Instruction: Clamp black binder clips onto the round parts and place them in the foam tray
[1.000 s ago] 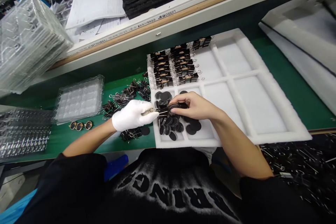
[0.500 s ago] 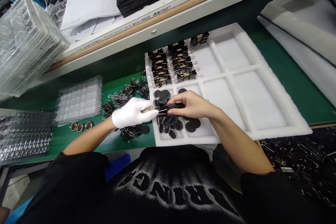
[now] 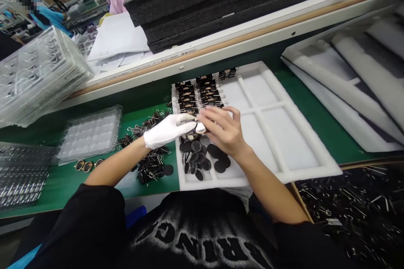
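My left hand [image 3: 168, 129], in a white glove, is over the left edge of a white foam tray [image 3: 277, 174]. Its thumb and fingers pinch a small shiny round piece [image 3: 200, 127] with a gold-coloured edge. My bare right hand [image 3: 225, 130] is close on the right, fingers stretched and slightly blurred; whether they touch the piece I cannot tell. Below both hands, black round discs [image 3: 196, 157] lie in the tray's near cells. Rows of black binder clips [image 3: 210, 88] gripping gold-edged parts stand behind them. More binder clips [image 3: 150, 168] are heaped left of the tray.
Clear plastic trays [image 3: 91, 132] lie on the green table at left, with round gold-rimmed parts [image 3: 84, 165] before them. A clear stack [image 3: 41, 75] leans by the ledge. Black foam slabs [image 3: 221, 4] stand behind. A box of loose clips [image 3: 356, 210] is at lower right.
My right hand has lifted and its fingers have straightened from their pinch on a black binder clip. A shiny round face now shows between my hands. The camera view has shifted.
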`<state>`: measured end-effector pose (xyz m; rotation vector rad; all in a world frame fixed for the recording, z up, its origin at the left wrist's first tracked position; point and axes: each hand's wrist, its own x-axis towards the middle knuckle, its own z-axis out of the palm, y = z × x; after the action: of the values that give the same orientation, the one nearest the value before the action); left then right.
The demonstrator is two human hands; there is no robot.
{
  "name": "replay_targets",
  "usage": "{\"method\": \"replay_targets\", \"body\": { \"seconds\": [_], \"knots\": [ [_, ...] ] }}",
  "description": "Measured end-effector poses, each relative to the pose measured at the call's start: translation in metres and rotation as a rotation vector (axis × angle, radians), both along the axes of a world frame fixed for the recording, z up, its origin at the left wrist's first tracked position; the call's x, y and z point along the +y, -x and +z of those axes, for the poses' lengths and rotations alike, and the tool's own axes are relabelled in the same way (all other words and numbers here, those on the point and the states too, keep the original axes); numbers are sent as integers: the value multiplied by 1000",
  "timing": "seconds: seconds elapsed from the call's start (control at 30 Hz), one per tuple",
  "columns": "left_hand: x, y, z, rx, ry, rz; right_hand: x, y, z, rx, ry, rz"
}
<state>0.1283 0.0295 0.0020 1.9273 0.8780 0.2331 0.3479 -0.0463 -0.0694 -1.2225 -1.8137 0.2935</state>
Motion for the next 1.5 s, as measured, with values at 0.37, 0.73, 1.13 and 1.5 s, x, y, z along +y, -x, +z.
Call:
{"method": "replay_targets", "body": {
  "seconds": [0.37,0.73,1.13,1.5],
  "knots": [
    [92,-123,-11,279,-524,200,33,-19,-40,-252,623,-670],
    [144,-212,-63,536,-702,235,34,-18,-40,-291,668,-678],
    [159,-209,-54,666,-695,82,33,-21,-37,-285,693,-635],
    [175,-183,-30,649,-629,46,35,-23,-38,-300,722,-622]
  ]
}}
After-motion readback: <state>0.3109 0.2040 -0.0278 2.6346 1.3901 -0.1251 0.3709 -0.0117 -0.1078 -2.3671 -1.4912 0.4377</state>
